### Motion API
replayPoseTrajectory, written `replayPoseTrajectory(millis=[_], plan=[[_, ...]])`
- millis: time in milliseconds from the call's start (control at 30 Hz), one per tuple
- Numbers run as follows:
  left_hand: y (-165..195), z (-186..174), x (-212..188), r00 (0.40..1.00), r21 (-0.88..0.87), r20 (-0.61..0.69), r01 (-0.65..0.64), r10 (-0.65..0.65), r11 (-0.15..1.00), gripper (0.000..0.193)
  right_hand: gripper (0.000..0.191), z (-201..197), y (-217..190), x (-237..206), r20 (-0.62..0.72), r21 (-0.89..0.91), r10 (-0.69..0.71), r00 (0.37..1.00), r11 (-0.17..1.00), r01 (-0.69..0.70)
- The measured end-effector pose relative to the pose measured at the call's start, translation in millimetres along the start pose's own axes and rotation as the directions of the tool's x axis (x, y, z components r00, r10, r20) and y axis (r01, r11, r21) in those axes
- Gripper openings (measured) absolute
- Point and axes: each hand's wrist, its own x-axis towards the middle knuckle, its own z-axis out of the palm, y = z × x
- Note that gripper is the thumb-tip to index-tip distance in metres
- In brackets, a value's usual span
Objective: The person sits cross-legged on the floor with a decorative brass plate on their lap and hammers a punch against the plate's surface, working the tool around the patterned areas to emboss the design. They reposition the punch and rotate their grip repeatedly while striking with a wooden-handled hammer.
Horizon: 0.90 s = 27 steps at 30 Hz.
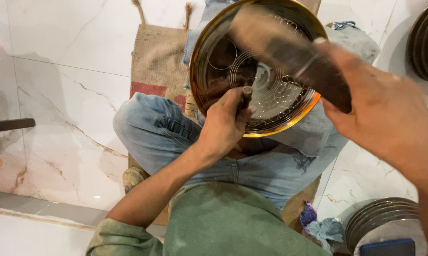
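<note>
I see the left hand (223,124) with fingers curled tight around a small dark punch tool (246,97), its tip set against the face of the round brass plate (209,80). The plate rests tilted on the lap, over the jeans (166,137), its shiny face marked with stamped ring and dot patterns near the centre. The right hand (389,114) is up at frame right, fingers wrapped around the handle of a dark hammer (290,52), which is motion-blurred and lies across the upper right of the plate. The person sits cross-legged on a burlap sack (157,61) laid on the white marble floor (57,95). A stack of metal plates (380,218) sits at lower right, another stack (425,42) at top right, and a crumpled cloth (320,227) lies beside the lower stack.
</note>
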Motion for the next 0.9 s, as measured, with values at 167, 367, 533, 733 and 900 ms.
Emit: replayPoseTrajectory(millis=[167, 367, 533, 733, 900], plan=[[4, -15, 16, 0.997, -0.168, -0.055, 0.044, -0.054, 0.985, 0.029, 0.077, 40, 3, -36, -0.07, 0.135, 0.178, 0.981, 0.977, -0.168], [8, -69, 19, 0.843, -0.591, -0.346, 0.145, -0.412, 0.793, 0.04, 0.091, 130, -67, -44, -0.163, 0.927, 0.617, 0.77, 0.364, -0.095], [9, -78, -12, 0.831, -0.534, -0.34, 0.214, -0.44, 0.818, 0.039, 0.089, 154, -100, -26, -0.169, 0.955, 0.671, 0.722, 0.293, -0.048], [9, -65, -28, 0.876, -0.216, -0.323, 0.301, -0.359, 0.929, 0.033, 0.089, 145, -79, -22, -0.199, 0.938, 0.7, 0.686, 0.339, -0.073], [7, -34, -22, 0.92, -0.11, -0.276, 0.256, -0.277, 0.96, 0.04, 0.087, 119, -59, -35, -0.445, 0.734, 0.513, 0.734, 0.678, -0.029]])
